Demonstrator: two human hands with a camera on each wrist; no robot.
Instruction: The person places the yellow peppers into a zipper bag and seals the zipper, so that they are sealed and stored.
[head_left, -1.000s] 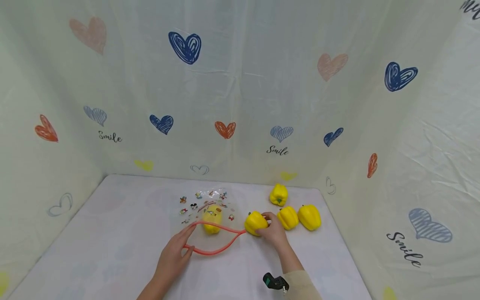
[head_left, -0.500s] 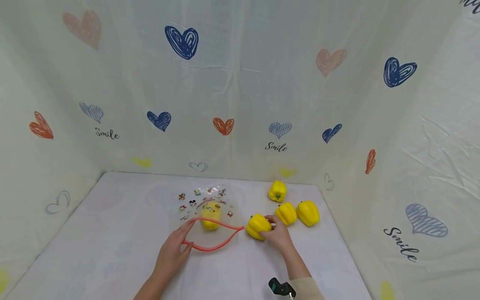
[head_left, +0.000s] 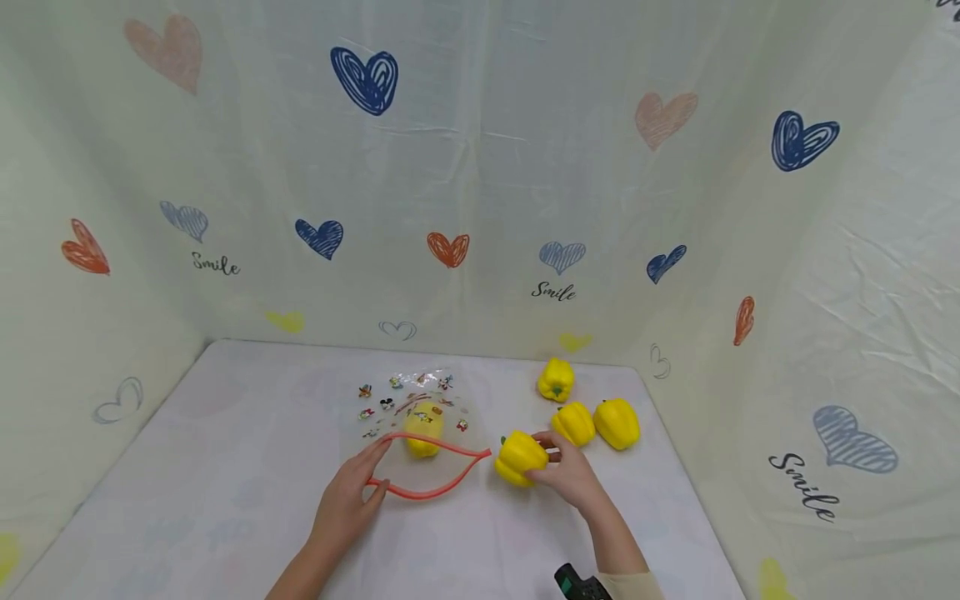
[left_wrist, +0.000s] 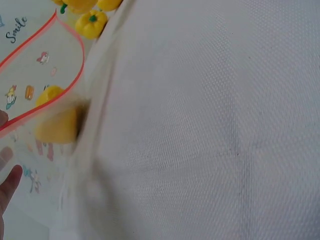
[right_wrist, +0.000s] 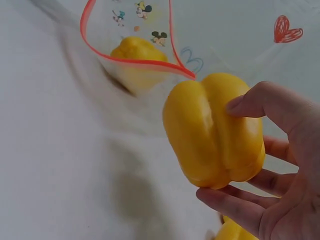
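Note:
My right hand (head_left: 567, 473) grips a yellow bell pepper (head_left: 521, 458) between thumb and fingers, a little above the table. The right wrist view shows this pepper (right_wrist: 215, 132) tilted, just beside the pointed end of a red bag rim. My left hand (head_left: 347, 500) holds the clear plastic zip bag (left_wrist: 27, 115) at the left part of its red rim (head_left: 438, 493), fingers at the upper strip and thumb at the lower one. The rim stands spread apart. Inside the bag, which is printed with cartoon figures, lies another yellow bell pepper (head_left: 423, 429).
To the right on the white table (head_left: 247, 467) are three more yellow bell peppers: one at the back (head_left: 556, 380), one in the middle (head_left: 574, 424) and one at the far right (head_left: 617, 423). A heart-printed curtain (head_left: 480, 167) surrounds the table.
My right hand has drawn the bell pepper slightly right, away from the end of the bag rim, and tilted it. My left hand and the bag have hardly moved.

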